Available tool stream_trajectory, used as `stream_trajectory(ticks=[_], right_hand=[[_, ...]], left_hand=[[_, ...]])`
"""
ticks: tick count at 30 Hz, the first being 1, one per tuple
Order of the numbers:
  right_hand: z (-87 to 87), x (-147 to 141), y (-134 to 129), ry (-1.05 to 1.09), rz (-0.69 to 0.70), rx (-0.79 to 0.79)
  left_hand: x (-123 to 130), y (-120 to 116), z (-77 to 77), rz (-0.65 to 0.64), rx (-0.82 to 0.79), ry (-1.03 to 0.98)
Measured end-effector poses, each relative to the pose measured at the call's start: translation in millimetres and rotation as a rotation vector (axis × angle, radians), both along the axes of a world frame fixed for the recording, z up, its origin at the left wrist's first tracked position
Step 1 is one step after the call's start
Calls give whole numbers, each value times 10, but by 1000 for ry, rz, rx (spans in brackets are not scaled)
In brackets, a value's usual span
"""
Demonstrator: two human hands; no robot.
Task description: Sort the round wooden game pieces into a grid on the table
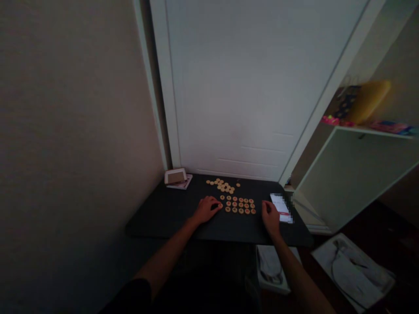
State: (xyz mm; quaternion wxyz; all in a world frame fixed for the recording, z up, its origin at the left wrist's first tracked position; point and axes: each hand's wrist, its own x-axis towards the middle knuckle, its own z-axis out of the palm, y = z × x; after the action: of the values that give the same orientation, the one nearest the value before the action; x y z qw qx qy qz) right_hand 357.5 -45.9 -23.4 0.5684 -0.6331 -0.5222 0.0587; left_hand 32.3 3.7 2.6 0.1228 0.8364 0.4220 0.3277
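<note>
Round wooden pieces [241, 205] with dark and red marks lie in three rows on a dark table [157, 218]. My left hand [206, 209] is at the left end of the rows, its fingertips closed on one round piece [220, 206] at the middle row. My right hand [270, 214] rests to the right of the rows with its fingers curled; whether anything is in them is too small to tell. Beyond the rows lies a loose cluster of plain-faced pieces [225, 187], with a single piece [238, 185] apart to its right.
A lit phone [281, 208] lies beside my right hand. An open box [175, 176] sits at the table's back left corner. Behind the table stands a white door [242, 87]. Shelving [366, 131] is at the right, and boxes [353, 270] lie on the floor.
</note>
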Motion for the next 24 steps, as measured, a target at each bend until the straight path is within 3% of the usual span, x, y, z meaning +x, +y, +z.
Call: stream_trajectory(ticks=[4, 12, 24], right_hand=[[-5, 16, 3, 0, 4, -30], [10, -2, -20, 9, -5, -70], [90, -31, -59, -14, -2, -82]], left_hand=[[7, -15, -32, 37, 40, 23], [32, 29, -105, -38, 61, -11], [100, 20, -45, -66, 26, -105]])
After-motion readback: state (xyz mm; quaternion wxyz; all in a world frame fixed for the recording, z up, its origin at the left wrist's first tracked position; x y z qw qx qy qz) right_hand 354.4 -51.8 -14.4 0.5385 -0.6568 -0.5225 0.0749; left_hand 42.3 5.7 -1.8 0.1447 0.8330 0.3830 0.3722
